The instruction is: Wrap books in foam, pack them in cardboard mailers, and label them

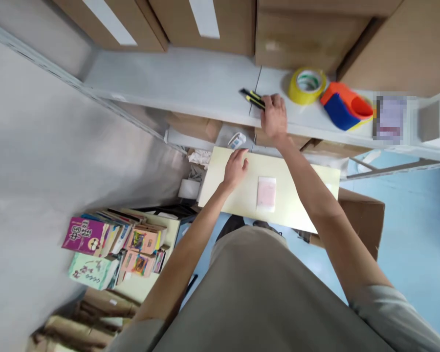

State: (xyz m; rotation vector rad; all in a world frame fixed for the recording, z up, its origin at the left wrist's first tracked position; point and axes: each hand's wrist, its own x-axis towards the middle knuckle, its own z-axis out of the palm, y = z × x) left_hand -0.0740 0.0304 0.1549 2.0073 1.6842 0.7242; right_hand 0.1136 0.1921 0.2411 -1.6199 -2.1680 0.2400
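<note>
My right hand [275, 117] is on the grey shelf [205, 78], its fingers closed on one end of a black-and-yellow utility knife [253, 98]. The fingers hide that end, and the rest of the knife points left over the shelf surface. Lower down, my left hand [235, 168] hovers at or just over the far edge of a cream tabletop [293, 195], holding nothing, with thumb and fingers apart. A pink-and-white sheet or packet [266, 194] lies flat on that tabletop, to the right of my left hand.
Right of the knife on the shelf are a yellow tape roll [307, 86] and an orange-and-blue tape dispenser [346, 106]. Cardboard boxes [212, 29] line the shelf's back. Stacked books [91, 237] stand at lower left. A brown carton [363, 215] sits right of the table.
</note>
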